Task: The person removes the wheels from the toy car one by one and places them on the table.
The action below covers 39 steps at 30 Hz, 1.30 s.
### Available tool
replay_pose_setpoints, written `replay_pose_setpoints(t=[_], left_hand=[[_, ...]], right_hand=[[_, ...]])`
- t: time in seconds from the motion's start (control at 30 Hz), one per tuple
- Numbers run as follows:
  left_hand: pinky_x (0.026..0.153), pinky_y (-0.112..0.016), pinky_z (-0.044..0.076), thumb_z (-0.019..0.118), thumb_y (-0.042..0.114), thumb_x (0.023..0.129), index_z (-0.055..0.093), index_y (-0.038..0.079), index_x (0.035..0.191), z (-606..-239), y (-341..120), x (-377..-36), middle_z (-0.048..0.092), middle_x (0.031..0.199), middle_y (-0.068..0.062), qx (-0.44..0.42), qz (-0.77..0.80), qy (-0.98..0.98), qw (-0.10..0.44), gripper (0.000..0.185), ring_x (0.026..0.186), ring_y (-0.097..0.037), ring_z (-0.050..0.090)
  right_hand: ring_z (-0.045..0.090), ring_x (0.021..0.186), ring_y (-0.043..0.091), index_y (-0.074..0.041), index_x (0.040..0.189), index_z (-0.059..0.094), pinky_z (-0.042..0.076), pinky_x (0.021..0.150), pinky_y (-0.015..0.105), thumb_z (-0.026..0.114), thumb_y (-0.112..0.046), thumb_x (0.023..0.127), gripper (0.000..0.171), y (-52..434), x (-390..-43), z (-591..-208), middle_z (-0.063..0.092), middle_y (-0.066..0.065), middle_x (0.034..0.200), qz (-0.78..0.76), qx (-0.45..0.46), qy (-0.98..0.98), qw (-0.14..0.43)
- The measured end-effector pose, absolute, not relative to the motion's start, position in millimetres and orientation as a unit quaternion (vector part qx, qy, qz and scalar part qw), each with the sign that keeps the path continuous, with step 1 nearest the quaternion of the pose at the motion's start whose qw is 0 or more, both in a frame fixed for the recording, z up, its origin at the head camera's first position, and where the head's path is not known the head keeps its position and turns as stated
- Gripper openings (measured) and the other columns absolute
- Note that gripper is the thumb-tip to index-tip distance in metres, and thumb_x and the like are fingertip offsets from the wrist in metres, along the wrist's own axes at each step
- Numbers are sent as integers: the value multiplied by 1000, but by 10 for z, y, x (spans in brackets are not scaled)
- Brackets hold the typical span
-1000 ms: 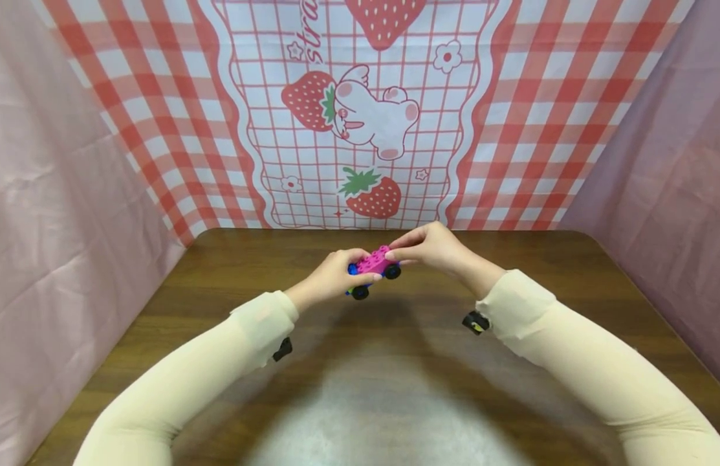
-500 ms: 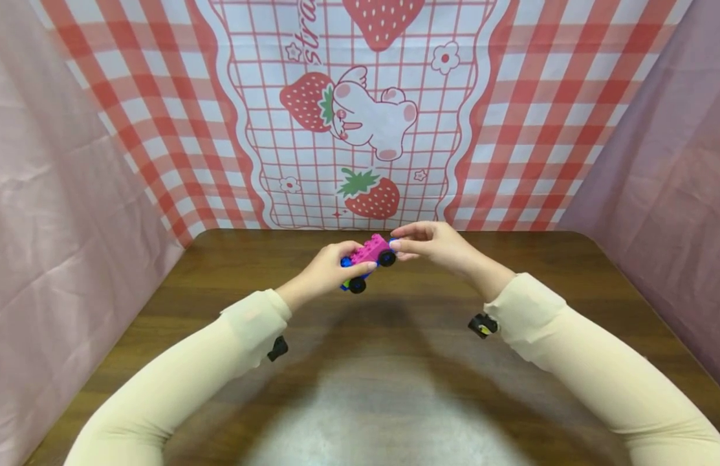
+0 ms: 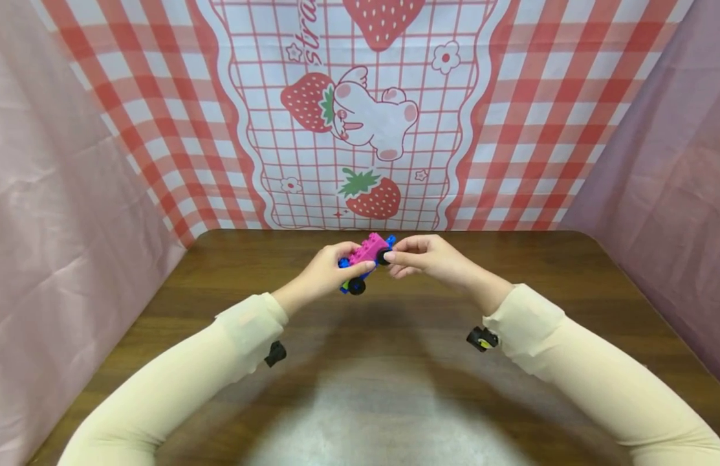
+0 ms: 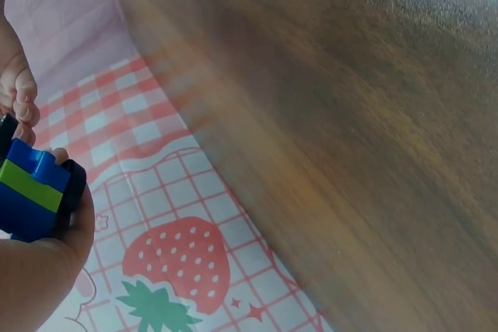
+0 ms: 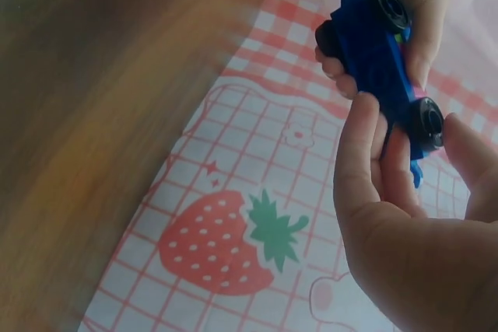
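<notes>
A small toy car (image 3: 368, 251) is held tilted above the table, between both hands. It has a studded pink brick on top, a blue chassis (image 5: 377, 60) and black wheels (image 5: 427, 124). My left hand (image 3: 327, 270) grips its near-left end, thumb along the side. In the left wrist view, a lime green stripe (image 4: 31, 186) shows across the car's blue end. My right hand (image 3: 426, 257) pinches the other end, with its thumb at a wheel. In the right wrist view, that hand's fingertips (image 5: 364, 106) lie against the chassis underside.
Below the hands is a brown wooden table (image 3: 360, 362). Behind it hangs a red-and-white checked cloth (image 3: 528, 116) printed with strawberries. Pale pink curtains (image 3: 74, 194) stand at the sides. A small black camera (image 3: 482, 338) hangs under each sleeve cuff.
The car has shifted slightly up and left and tilts more steeply. My right hand's thumb has moved from the pink brick to the wheel, and a blue part now shows at the far end.
</notes>
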State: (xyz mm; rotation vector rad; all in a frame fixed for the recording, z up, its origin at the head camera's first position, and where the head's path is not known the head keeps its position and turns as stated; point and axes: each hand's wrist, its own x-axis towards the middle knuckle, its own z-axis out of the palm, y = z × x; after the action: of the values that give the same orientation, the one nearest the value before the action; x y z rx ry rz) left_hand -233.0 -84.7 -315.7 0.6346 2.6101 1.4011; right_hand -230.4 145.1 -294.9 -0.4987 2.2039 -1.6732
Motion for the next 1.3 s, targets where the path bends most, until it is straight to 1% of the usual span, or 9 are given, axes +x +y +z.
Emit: replay_pose_setpoints(t=[0.13, 0.27, 0.5, 0.63, 0.77, 0.87, 1.07, 1.2, 1.3], left_hand=[[64, -26, 52, 65, 34, 93, 63, 7, 118, -3162, -839, -2306, 69, 99, -11, 201, 465, 860, 53, 37, 75, -13, 62], [66, -27, 54, 65, 34, 93, 63, 6, 117, -3179, -841, -2301, 69, 101, -12, 193, 468, 861, 49, 37, 77, -14, 65], [67, -27, 54, 64, 36, 93, 63, 6, 116, -3206, -847, -2303, 69, 101, -12, 184, 458, 868, 51, 37, 79, -16, 65], [69, -27, 53, 64, 36, 93, 63, 6, 114, -3192, -834, -2291, 69, 100, -12, 185, 451, 871, 54, 37, 79, -16, 65], [71, -27, 53, 63, 37, 93, 63, 6, 113, -3186, -822, -2284, 68, 100, -12, 188, 439, 877, 56, 37, 81, -16, 64], [71, -27, 52, 62, 37, 94, 63, 5, 112, -3200, -815, -2286, 68, 99, -11, 192, 427, 882, 52, 37, 81, -16, 62], [71, -26, 51, 61, 36, 95, 63, 4, 112, -3205, -802, -2285, 67, 99, -10, 206, 415, 885, 50, 36, 81, -15, 60], [71, -26, 51, 61, 35, 95, 62, 3, 111, -3193, -791, -2282, 67, 98, -10, 208, 412, 885, 54, 35, 81, -15, 61], [67, -25, 49, 61, 34, 96, 62, 3, 110, -3191, -784, -2284, 66, 93, -9, 207, 407, 888, 63, 34, 76, -14, 58]], right_hand=[[70, 80, 17, 4, 107, 61, 53, 90, 43, 65, -22, 93, 30, 1407, -2273, -2968, 72, 5, 89, -585, -180, 774, 161], [69, 78, 17, 2, 106, 62, 53, 90, 42, 67, -23, 92, 30, 1370, -2256, -2989, 72, 8, 89, -569, -181, 790, 140], [68, 73, 18, 4, 101, 64, 55, 82, 40, 66, -21, 93, 26, 1332, -2227, -3018, 71, 10, 82, -539, -197, 812, 105], [67, 71, 18, 4, 96, 64, 56, 76, 35, 65, -22, 93, 26, 1327, -2219, -3037, 70, 12, 81, -538, -203, 812, 97], [67, 70, 20, 7, 93, 63, 57, 71, 33, 63, -21, 95, 28, 1305, -2215, -3056, 70, 19, 83, -545, -211, 805, 99], [67, 69, 20, 8, 92, 64, 57, 69, 32, 62, -22, 96, 31, 1295, -2217, -3066, 70, 18, 81, -548, -215, 801, 107], [67, 64, 18, 10, 92, 66, 57, 64, 33, 57, -22, 98, 33, 1288, -2241, -3098, 70, 7, 74, -555, -222, 793, 120], [67, 62, 20, 9, 90, 68, 57, 60, 31, 59, -22, 98, 33, 1268, -2243, -3124, 71, 9, 73, -556, -214, 797, 102], [65, 59, 18, 9, 87, 70, 55, 57, 29, 61, -24, 96, 35, 1269, -2234, -3159, 71, 12, 71, -538, -208, 814, 74]])
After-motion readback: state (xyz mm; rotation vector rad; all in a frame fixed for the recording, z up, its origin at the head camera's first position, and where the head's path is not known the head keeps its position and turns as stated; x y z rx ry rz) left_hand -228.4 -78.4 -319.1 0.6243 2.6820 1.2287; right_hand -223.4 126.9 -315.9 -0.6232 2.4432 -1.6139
